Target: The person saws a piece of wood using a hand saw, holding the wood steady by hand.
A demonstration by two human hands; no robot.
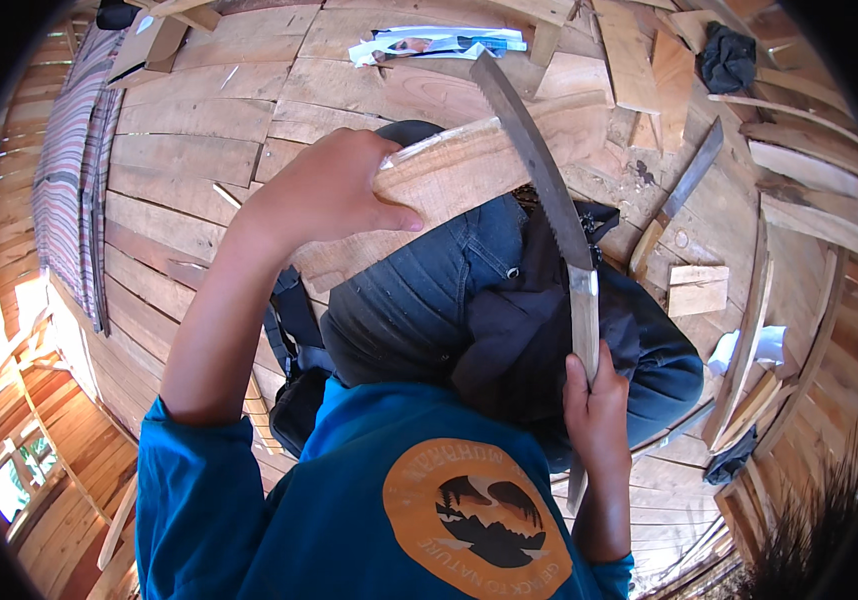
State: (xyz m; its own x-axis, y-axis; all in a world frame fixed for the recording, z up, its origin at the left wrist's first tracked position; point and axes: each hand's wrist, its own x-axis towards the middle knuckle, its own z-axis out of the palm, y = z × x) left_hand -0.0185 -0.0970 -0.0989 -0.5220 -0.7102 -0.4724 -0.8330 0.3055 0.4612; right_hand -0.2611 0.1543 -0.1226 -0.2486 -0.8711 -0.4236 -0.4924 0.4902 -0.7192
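Note:
A pale wooden board (469, 172) lies slantwise across my bent leg, reaching up to the right. My left hand (344, 190) grips its upper edge, thumb on the near face and fingers over the far side. In my right hand (599, 400) is a curved pruning saw (539, 160), held by its wooden handle. The toothed blade points up and away from me and crosses the board near its right part. Whether the teeth touch the wood, I cannot tell.
On the plank floor (189, 150) at right lie a machete (689, 175) and a small wood block (697, 290). A plastic packet (439, 45) is ahead. Planks (629, 60) and dark cloth (726, 58) sit far right. Striped fabric (74, 170) hangs at left; a black bag (299, 405) is beside my leg.

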